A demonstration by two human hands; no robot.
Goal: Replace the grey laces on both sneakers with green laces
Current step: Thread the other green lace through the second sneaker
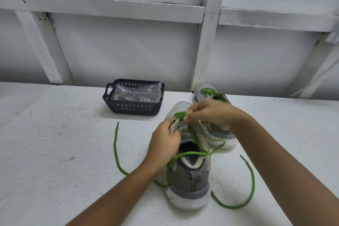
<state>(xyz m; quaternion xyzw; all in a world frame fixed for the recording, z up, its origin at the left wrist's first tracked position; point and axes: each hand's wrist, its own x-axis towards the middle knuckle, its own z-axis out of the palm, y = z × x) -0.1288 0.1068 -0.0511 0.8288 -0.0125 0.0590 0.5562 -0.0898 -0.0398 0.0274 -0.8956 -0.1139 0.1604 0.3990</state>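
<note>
**standing_by:** While they're mid-lacing, quick question. I'm watching someone redo a grey mesh sneaker with a white sole (190, 176), which sits heel-toward-them on the white painted desk (55, 152). Their left hand (165, 139) pinches the pale eyelet flap up near the toe. The right hand (211, 113) has its fingers (190, 113) closed tight on the bright green cord lace (116, 152), right where it crosses the front rows. Any tips for this bit?

**lace_nerd:** Where are the loose ends?

**standing_by:** One trails off left across the desk and the other swings round the right side of the heel. A strand also lies over the shoe's opening.

**lace_nerd:** I'd lift that strand clear first so it can't snag. Then keep the flap held steady, feed the tip straight through the eyelet, and pull all the slack through before crossing over. Check that both tails look even now, because it's a pain to fix higher up.

**standing_by:** Makes sense. The second grey sneaker (203, 91) just behind already shows green, so I reckon this is the last one. There's a dark blue perforated plastic basket (132, 110) nearby holding a clear bag, but I can't tell what's in it.
</note>
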